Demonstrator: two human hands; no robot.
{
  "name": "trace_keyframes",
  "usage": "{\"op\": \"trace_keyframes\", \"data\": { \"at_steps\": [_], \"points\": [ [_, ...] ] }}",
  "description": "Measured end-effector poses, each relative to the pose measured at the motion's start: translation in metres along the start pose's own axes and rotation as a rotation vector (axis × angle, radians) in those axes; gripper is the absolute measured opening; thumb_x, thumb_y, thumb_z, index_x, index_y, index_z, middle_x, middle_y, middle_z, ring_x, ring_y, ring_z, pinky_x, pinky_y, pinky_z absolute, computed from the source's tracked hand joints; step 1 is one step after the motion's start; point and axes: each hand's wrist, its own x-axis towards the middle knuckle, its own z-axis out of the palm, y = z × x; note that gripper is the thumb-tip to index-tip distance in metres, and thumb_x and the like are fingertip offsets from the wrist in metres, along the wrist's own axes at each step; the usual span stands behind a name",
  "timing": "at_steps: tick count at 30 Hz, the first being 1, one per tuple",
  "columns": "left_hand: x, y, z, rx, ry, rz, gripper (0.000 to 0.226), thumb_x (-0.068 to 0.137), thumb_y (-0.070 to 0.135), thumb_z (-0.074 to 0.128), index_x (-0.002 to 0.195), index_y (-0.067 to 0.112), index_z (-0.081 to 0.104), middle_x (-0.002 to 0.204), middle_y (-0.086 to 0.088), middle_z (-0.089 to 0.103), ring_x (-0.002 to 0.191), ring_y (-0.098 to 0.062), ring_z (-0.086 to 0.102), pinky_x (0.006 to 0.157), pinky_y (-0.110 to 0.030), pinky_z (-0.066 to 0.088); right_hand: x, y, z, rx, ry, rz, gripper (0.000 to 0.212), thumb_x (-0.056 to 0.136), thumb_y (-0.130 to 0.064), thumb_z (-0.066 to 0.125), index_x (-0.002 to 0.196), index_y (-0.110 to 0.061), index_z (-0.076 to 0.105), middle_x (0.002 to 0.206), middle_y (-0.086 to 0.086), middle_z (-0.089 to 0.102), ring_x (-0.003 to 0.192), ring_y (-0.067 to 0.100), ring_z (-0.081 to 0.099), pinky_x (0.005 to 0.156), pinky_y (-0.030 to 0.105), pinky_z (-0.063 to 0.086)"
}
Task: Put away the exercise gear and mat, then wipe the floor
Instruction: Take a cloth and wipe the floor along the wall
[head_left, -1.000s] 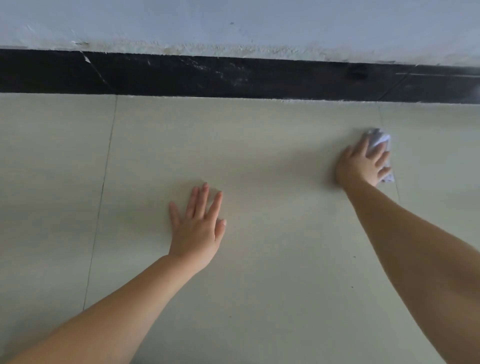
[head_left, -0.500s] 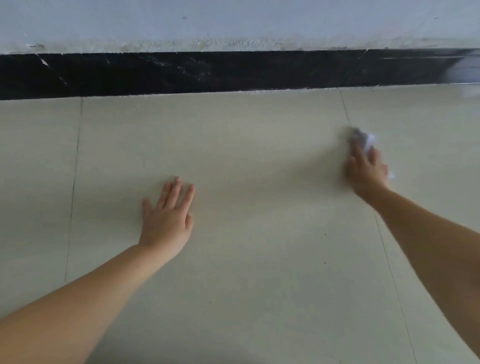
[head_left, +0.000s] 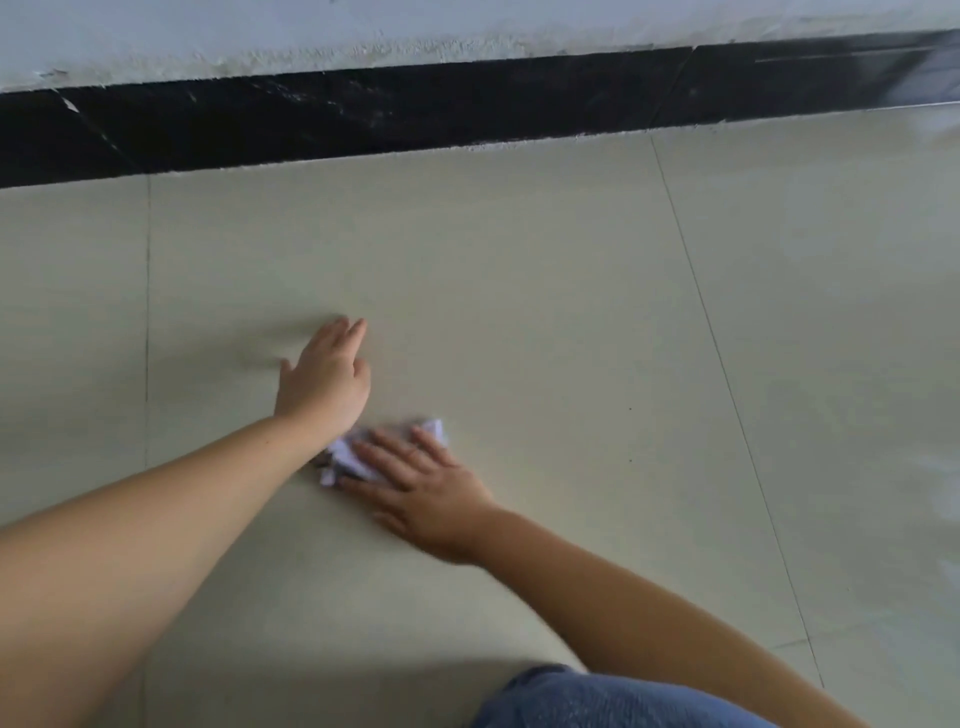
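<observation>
Right hand (head_left: 426, 493) presses flat, fingers straight, on crumpled white tissue (head_left: 358, 452) on the floor (head_left: 545, 312) just beside left hand (head_left: 324, 376), braced flat, released; tissue could bunch against that wrist, leaving streaks.

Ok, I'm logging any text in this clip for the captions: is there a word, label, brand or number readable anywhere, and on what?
None can be read.
Crumpled white cloth under the right hand: no print shows, though it is blurred.
Floor tiles, black skirting, wall, blue denim: no text or signs.
Left hand lies flat on the floor, with nothing written near it.
</observation>
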Motion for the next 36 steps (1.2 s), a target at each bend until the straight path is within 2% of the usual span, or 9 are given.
{"op": "trace_keyframes", "data": {
  "at_steps": [3,10,13,17,20,22,25,32,36],
  "points": [
    [-0.004,-0.001,0.004,0.093,-0.044,0.011,0.051,0.097,0.018,0.035,0.148,0.021,0.027,0.159,0.002,0.009,0.146,-0.013,0.006,0.113,-0.054,0.014,-0.055,0.085,-0.01,-0.013,0.121,0.304,0.05,0.097,-0.042,0.027,0.143,-0.03,0.04,0.151,0.007,0.038,0.139,0.025,0.034,0.113,0.043,0.015],
    [-0.002,0.006,0.002,0.137,-0.068,-0.011,0.051,0.097,0.019,0.035,0.147,0.019,0.027,0.159,-0.001,0.008,0.146,-0.016,0.006,0.113,-0.056,0.014,-0.138,0.202,-0.063,0.329,0.305,1.603,0.052,0.102,-0.036,0.024,0.152,-0.029,0.012,0.16,0.009,-0.002,0.147,0.027,-0.003,0.116,0.049,-0.001],
    [-0.003,0.012,0.002,0.114,-0.06,-0.034,0.05,0.096,0.019,0.035,0.146,0.02,0.028,0.159,-0.003,0.009,0.146,-0.017,0.007,0.113,-0.057,0.011,-0.084,0.132,-0.035,0.276,0.302,1.402,0.056,0.099,-0.035,0.032,0.152,-0.026,0.015,0.16,0.012,0.003,0.147,0.029,0.0,0.116,0.05,-0.001],
    [-0.009,0.025,0.011,0.108,-0.039,-0.025,0.053,0.095,0.019,0.036,0.147,0.022,0.026,0.159,-0.002,0.007,0.146,-0.017,0.005,0.113,-0.058,0.009,-0.025,-0.008,0.009,0.108,0.265,0.649,0.057,0.084,-0.035,0.044,0.138,-0.017,0.05,0.144,0.02,0.043,0.137,0.035,0.032,0.107,0.058,0.032],
    [-0.013,0.037,0.018,0.115,-0.05,0.009,0.053,0.095,0.019,0.036,0.147,0.023,0.025,0.159,-0.002,0.005,0.146,-0.017,0.004,0.113,-0.058,0.007,-0.033,-0.047,0.012,-0.024,-0.069,0.082,0.056,0.091,-0.044,0.027,0.144,-0.03,0.038,0.153,0.007,0.033,0.143,0.028,0.025,0.116,0.051,0.019],
    [-0.013,0.044,0.021,0.113,-0.075,0.027,0.053,0.095,0.021,0.035,0.147,0.023,0.025,0.159,-0.002,0.004,0.146,-0.017,0.003,0.113,-0.058,0.008,-0.058,-0.022,0.016,-0.077,-0.092,-0.064,0.053,0.095,-0.043,0.02,0.146,-0.034,0.033,0.155,0.002,0.028,0.144,0.023,0.025,0.118,0.046,0.013],
    [-0.013,0.048,0.023,0.111,-0.109,0.03,0.051,0.097,0.023,0.034,0.147,0.023,0.025,0.159,-0.002,0.003,0.146,-0.018,0.002,0.113,-0.058,0.011,-0.106,0.054,0.004,0.006,0.1,0.169,0.045,0.101,-0.038,0.023,0.145,-0.035,0.035,0.151,-0.002,0.036,0.14,0.023,0.033,0.114,0.043,0.022],
    [-0.015,0.048,0.026,0.144,-0.123,0.039,0.049,0.098,0.026,0.032,0.147,0.024,0.024,0.159,-0.004,0.001,0.147,-0.018,0.0,0.113,-0.057,0.011,-0.172,0.176,-0.048,0.387,0.356,1.692,0.052,0.102,-0.035,0.02,0.153,-0.026,0.011,0.16,0.012,-0.001,0.147,0.028,-0.002,0.116,0.049,-0.001],
    [-0.013,0.04,0.017,0.007,-0.076,0.06,0.047,0.099,0.026,0.031,0.146,0.021,0.028,0.159,-0.003,0.01,0.146,-0.016,0.007,0.116,-0.049,0.016,-0.066,0.087,-0.017,0.216,0.374,1.264,0.056,0.093,-0.033,0.036,0.147,-0.019,0.032,0.155,0.021,0.021,0.145,0.035,0.016,0.115,0.056,0.009]
  ]
}}
